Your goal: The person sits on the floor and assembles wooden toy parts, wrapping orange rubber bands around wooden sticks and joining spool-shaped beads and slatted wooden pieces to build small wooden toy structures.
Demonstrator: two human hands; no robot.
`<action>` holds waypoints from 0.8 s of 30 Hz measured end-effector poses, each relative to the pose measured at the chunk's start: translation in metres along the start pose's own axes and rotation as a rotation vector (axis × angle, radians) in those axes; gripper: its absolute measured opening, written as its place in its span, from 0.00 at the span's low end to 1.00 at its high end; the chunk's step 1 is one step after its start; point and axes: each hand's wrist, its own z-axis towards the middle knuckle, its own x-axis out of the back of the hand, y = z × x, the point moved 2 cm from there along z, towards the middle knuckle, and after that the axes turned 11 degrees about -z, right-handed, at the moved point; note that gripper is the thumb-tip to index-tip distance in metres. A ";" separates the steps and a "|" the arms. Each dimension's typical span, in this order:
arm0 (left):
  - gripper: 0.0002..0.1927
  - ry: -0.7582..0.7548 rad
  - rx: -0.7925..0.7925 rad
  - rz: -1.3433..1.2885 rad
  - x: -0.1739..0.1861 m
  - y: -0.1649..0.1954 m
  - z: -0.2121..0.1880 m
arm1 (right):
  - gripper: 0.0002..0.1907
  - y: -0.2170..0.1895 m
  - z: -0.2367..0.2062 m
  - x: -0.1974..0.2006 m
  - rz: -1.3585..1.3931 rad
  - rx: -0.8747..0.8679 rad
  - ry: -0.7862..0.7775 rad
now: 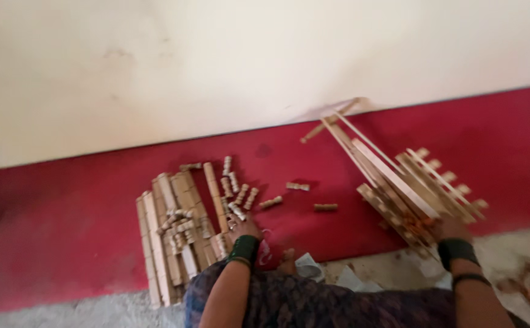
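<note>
Small wooden pegs [236, 195] are being gathered by the left hand [245, 229], its grip blurred beyond telling, beside stacked wooden slats [168, 237]. At right, a slatted wooden frame [408, 188] is steadied by the right hand [450, 229], apparently clasped on its near edge. Fitting a peg seems due next.

No packages, labels, signs, screens.

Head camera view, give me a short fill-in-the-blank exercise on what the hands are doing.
1. The left hand rests on a pile of wooden ____.
2. The right hand holds a slatted wooden frame that stands ____ on the floor.
3. The floor strip under the pile is ____.

Missing words: sticks; tilted; red
</note>
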 end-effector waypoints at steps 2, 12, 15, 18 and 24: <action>0.51 0.055 0.015 0.018 0.003 -0.003 0.004 | 0.25 -0.001 -0.002 0.002 0.088 -0.025 0.052; 0.36 0.096 0.226 -0.113 0.005 -0.023 0.025 | 0.22 0.006 -0.001 0.006 0.178 -0.038 0.308; 0.37 0.203 0.232 -0.117 0.010 -0.025 0.022 | 0.21 0.007 0.006 -0.001 -0.116 -0.046 0.077; 0.50 0.094 0.259 -0.111 0.012 -0.027 0.017 | 0.21 0.012 0.009 -0.004 -0.129 -0.076 -0.079; 0.40 0.083 0.278 -0.241 0.009 -0.022 0.016 | 0.19 0.050 -0.006 0.019 0.345 -0.075 0.433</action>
